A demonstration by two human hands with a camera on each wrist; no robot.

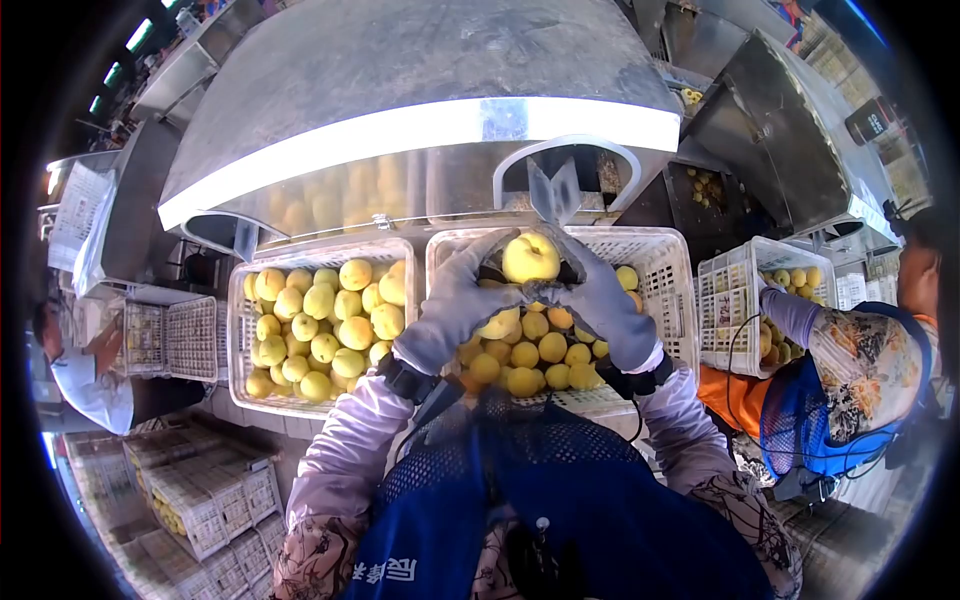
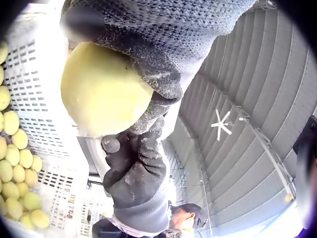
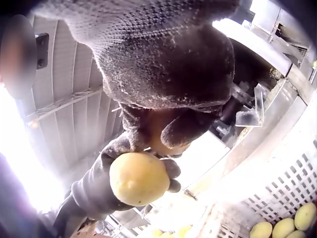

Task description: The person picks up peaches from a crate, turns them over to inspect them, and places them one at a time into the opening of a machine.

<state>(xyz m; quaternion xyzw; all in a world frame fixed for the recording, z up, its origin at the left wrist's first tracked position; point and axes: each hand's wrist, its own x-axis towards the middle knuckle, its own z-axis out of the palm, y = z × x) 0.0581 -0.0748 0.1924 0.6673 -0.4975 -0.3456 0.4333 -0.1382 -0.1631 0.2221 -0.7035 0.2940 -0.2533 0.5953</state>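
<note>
My left hand (image 1: 455, 305), in a grey glove with dark fingers, grips a large yellow peach (image 1: 530, 257) above the middle crate. In the left wrist view this peach (image 2: 104, 94) fills the space under the curled fingers. My right hand (image 1: 612, 310), gloved the same way, meets the left at the fingertips. The right wrist view shows its fingers curled round a second, shaded orange-tan peach (image 3: 161, 130), mostly hidden by the glove. Right beside it is the left hand's peach (image 3: 138, 178). More yellow peaches (image 1: 525, 355) lie below both hands in the white crate (image 1: 665, 265).
To the left stands another white crate (image 1: 240, 370) full of peaches (image 1: 320, 300). A metal machine (image 1: 420, 60) with a curved handle rises in front. At the right, a person (image 1: 850, 370) works over a further crate (image 1: 728, 300). Stacked crates (image 1: 205, 480) stand lower left.
</note>
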